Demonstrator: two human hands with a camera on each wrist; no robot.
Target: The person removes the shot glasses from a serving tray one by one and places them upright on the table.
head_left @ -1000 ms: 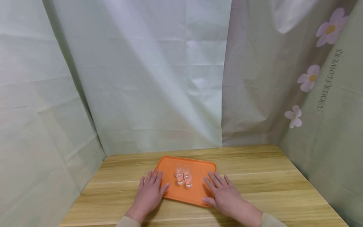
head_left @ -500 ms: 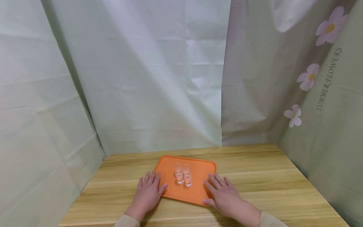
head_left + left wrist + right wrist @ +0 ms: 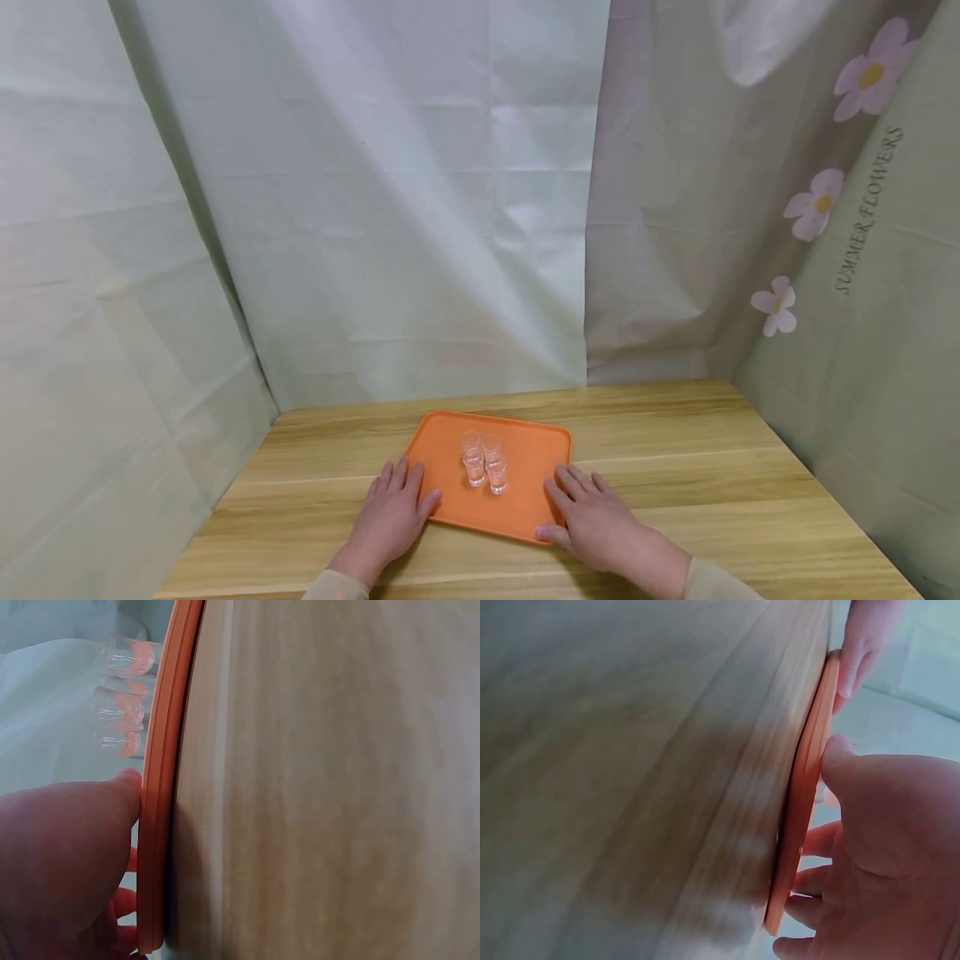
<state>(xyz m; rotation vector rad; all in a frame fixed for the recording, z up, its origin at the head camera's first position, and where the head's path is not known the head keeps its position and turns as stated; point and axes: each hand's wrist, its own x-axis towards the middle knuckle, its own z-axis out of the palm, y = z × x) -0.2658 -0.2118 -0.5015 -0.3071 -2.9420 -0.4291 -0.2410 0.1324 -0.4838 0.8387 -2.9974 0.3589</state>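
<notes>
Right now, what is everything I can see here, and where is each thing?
Tray: one, orange, flat on the table near the front edge.
Small glasses: four, clear, upright in a tight cluster on the middle of the tray.
Table: one, light wood, under everything.
Backdrop cloth: pale green sheets behind and at the sides; the right one has pink flowers and the words SUMMER FLOWERS.
Sleeves: two, beige, at the bottom edge.
Left hand: fingers straight, resting on the table against the tray's left edge.
Right hand: fingers straight, at the tray's right near corner, thumb touching the rim.
</notes>
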